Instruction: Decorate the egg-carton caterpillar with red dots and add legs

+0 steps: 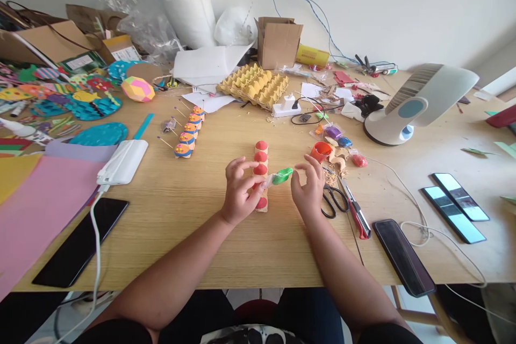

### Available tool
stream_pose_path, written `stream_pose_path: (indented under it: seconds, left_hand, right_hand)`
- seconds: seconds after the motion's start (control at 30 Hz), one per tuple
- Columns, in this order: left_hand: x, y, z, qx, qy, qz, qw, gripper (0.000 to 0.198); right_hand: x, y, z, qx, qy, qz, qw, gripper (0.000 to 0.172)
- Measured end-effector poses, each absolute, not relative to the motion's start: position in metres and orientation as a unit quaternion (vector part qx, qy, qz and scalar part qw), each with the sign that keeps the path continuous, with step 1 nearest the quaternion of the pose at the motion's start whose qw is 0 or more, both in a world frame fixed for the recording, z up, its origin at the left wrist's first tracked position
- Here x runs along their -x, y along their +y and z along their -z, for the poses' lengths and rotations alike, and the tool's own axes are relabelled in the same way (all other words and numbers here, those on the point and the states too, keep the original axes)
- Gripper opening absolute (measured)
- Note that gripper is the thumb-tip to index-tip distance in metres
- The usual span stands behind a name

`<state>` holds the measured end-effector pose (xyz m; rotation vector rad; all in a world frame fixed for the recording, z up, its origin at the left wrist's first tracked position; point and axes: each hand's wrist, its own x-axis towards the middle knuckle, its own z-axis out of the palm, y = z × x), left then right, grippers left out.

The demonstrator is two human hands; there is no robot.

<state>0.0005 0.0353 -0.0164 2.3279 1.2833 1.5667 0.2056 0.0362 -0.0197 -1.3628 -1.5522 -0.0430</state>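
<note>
Pinching green packet (282,176) by one end, left hand (240,193) might drop it if grip slips; right hand (308,188) loosely spread.

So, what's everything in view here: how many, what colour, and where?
Desk: 1, light brown, middle
Packet: 1, green, centre
Red-domed strip: 1, tan, centre
Decorated strip: 1, blue-orange, left
Egg tray: 1, yellow, back
Boxes: several, brown, back
Sack: 1, white, back
Fan: 1, white, right
Phones: 3, black, bluish, right
Dark slab: 1, black, left
Power bank: 1, white, left
Sheets: several, mixed, left
Cup: 1, red, right
Scissors: 1, black-handled, right
Cutter: 1, red, right
Clutter: uncountable, mixed, back and left
Left hand: 1, bare, grip on packet
Right hand: 1, bare, beside packet
</note>
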Motion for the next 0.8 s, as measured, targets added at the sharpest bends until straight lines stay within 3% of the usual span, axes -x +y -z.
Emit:
stream_pose_path:
  seconds: [0.17, 0.27, 0.33, 0.47, 0.6, 0.73, 0.8]
  left_hand:
    - [-0.002, 0.035, 0.015, -0.754, 0.417, -0.503, 0.069, 0.01]
    - [-0.001, 0.034, 0.012, -0.762, 0.405, -0.497, 0.088, 0.012]
    - [-0.001, 0.034, 0.011, -0.767, 0.407, -0.49, 0.085, 0.014]
    - [-0.002, 0.032, 0.012, -0.774, 0.415, -0.475, 0.053, 0.014]
    - [-0.003, 0.032, 0.013, -0.794, 0.386, -0.47, 0.008, 0.01]
    - [-0.003, 0.033, 0.015, -0.789, 0.385, -0.479, -0.002, 0.008]
    - [-0.003, 0.033, 0.016, -0.788, 0.398, -0.47, 0.005, 0.006]
  right_hand:
    - [-0.2, 0.03, 0.015, 0.435, -0.761, -0.016, 0.481, 0.057]
    - [-0.197, 0.028, 0.013, 0.399, -0.818, -0.013, 0.414, 0.066]
    - [-0.196, 0.028, 0.014, 0.406, -0.816, -0.031, 0.41, 0.061]
    - [-0.193, 0.024, 0.016, 0.429, -0.773, -0.047, 0.465, 0.031]
    - [-0.189, 0.022, 0.014, 0.428, -0.776, -0.067, 0.458, 0.031]
    - [-0.187, 0.023, 0.013, 0.418, -0.785, -0.085, 0.45, 0.015]
    - [-0.187, 0.023, 0.013, 0.411, -0.788, -0.084, 0.45, 0.015]
